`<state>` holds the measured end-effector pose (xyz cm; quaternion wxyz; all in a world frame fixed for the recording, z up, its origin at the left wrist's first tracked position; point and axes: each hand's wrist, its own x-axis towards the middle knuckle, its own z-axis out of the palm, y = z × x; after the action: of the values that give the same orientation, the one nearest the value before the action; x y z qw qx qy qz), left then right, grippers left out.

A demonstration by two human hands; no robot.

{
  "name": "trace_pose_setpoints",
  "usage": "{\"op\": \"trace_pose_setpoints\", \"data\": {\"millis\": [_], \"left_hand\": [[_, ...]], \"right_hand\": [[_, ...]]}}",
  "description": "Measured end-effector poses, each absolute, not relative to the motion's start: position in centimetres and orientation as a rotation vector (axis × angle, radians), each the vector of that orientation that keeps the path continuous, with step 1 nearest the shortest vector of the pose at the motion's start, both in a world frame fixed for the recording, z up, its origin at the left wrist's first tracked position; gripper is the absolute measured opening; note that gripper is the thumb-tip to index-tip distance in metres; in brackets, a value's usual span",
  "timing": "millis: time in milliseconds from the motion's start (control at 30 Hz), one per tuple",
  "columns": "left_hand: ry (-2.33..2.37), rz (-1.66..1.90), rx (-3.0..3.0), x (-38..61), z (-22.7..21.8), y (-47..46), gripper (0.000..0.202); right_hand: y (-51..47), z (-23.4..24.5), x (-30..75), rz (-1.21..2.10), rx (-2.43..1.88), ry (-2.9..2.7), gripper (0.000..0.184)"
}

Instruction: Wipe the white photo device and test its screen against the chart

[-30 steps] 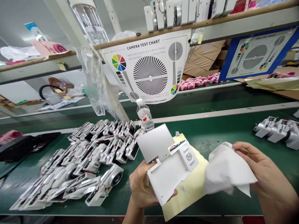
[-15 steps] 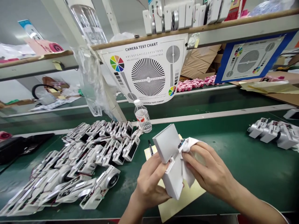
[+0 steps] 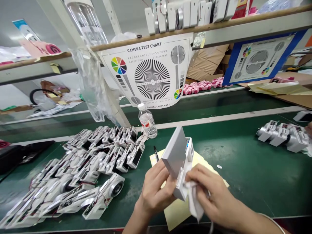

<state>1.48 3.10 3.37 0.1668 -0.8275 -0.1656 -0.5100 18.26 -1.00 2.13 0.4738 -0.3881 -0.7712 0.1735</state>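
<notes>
A white camera (image 3: 180, 190) with its flat panel (image 3: 175, 152) swung up is gripped in my left hand (image 3: 156, 188), fingers closed around its left side. My right hand (image 3: 214, 195) pinches a white cloth (image 3: 195, 203) and presses it against the camera's lower right side. The cloth hangs below the fingers. Near the panel, a piece of the camera's side with a small blue spot shows on the right. Underneath lies yellow paper (image 3: 176, 214), and a black pen (image 3: 156, 153) rests at its upper left.
Rows of white cameras (image 3: 103, 201) cover the bench's left side. More cameras (image 3: 275, 135) lie at right, near what looks like another person's fingers. A water bottle (image 3: 147, 122) stands below a hanging camera test chart (image 3: 156, 48). A small white piece (image 3: 219, 166) lies right of the paper.
My right hand and the cloth have moved down along the camera, uncovering its upper right side. The camera has turned slightly. The small white piece on the bench has come into view.
</notes>
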Motion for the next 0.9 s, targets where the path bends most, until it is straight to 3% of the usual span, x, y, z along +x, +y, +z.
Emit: {"op": "trace_pose_setpoints", "data": {"millis": [100, 200, 300, 467, 633, 900], "left_hand": [[-0.533, -1.479, -2.314, 1.1, 2.9, 3.7, 0.017], [-0.655, -1.624, -2.224, 0.5, 2.5, 4.1, 0.041], [-0.716, -1.749, -2.170, 0.1, 2.2, 4.4, 0.059], [-0.622, -1.731, -2.229, 0.8, 2.0, 4.3, 0.046], [-0.629, -1.704, -2.199, 1.5, 1.8, 4.0, 0.040], [-0.658, -1.822, -2.288, 1.4, 1.4, 4.1, 0.041]], "right_hand": [[-1.9, 2.9, 18.9, 0.789, -0.843, -1.828, 0.024], [-2.5, 3.4, 20.6, 0.962, -0.794, -1.709, 0.019], [-2.5, 3.6, 21.4, 0.666, -0.869, -1.571, 0.022], [-1.1, 3.2, 18.7, 0.028, -0.917, -1.607, 0.026], [0.4, 2.6, 16.7, -0.030, -0.829, -1.706, 0.013], [0.8, 2.9, 17.4, -0.119, -0.869, -1.751, 0.011]]}}
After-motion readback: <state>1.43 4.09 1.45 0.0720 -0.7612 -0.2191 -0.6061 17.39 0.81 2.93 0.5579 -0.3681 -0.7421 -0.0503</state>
